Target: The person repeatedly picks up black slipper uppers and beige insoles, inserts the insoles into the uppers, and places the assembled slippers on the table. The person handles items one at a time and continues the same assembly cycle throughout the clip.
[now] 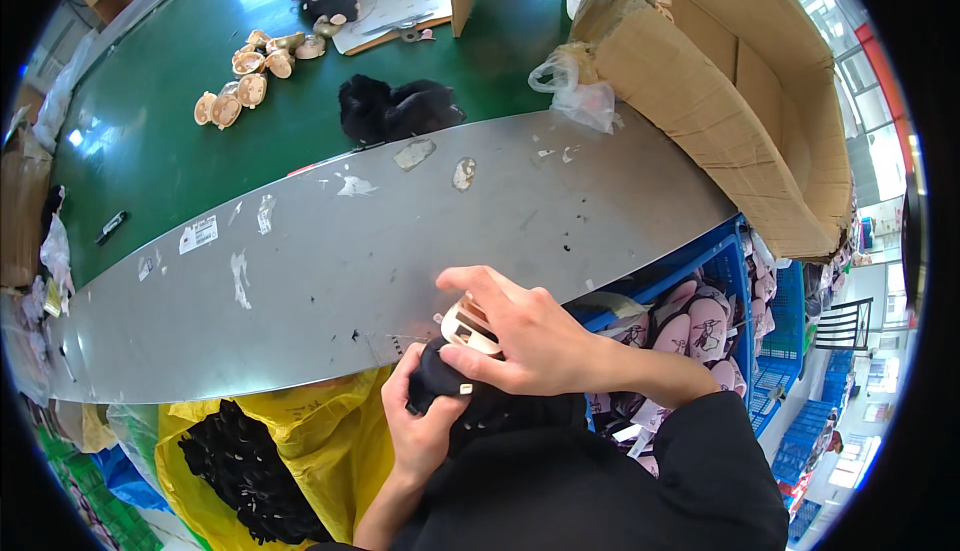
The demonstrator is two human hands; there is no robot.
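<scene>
Close to my body, just past the near edge of the metal table point(330, 296), both of my hands are together. My left hand point(425, 429) is closed around a black, soft fabric piece point(432, 373), thumb and fingers pinching it. A rounded cream plastic shell point(466, 325) with openings sits in the grip of my right hand point(525, 336), its index finger arched over the top. The shell touches the upper end of the fabric piece; whether it is inside the fabric I cannot tell. Part of the fabric blends with my black clothing.
Several cream plastic shells point(250, 89) lie on the green surface point(150, 161), near a black plush piece point(400, 111) and a clipboard point(400, 11). A large cardboard box point(700, 101) stands right. Below are a yellow bag point(330, 441) of black pieces and a blue crate point(745, 301) of pink items.
</scene>
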